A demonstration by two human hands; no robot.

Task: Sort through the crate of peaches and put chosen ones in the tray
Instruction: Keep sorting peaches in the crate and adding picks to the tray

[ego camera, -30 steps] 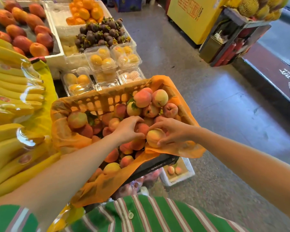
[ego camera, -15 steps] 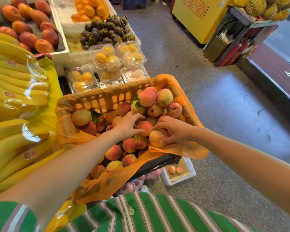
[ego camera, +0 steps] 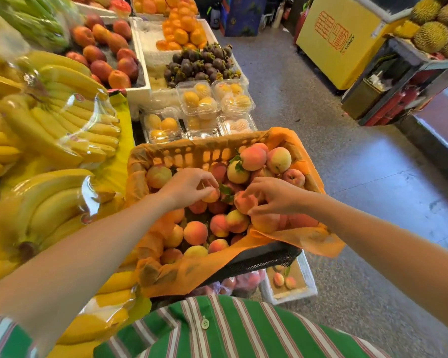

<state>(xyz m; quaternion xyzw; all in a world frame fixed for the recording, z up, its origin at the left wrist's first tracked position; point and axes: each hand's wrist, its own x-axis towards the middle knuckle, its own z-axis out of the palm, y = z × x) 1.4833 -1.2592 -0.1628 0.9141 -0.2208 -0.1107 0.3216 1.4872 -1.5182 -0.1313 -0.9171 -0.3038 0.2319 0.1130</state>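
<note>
Both hands are down in the crate at once. Left hand: fingers curled in, thumb and fingertips pinching a small orange-pink peach near the middle of the pile. Right hand is close alongside, fingers arched over a redder peach, fingertips on its top and thumb tucked at its near side. That's a grip, not a flat touch. The two held fruits sit near each other with a green leaf between them.

An orange liner covers the crate walls and spills over the near right edge. The heaped peaches rise highest at the far right corner. Down on the floor, below the crate's near right corner, is the white tray, with two small peaches lying side by side in it. Bagged bananas are stacked to the left of the crate, and clear boxes of yellow fruit sit just behind it.
</note>
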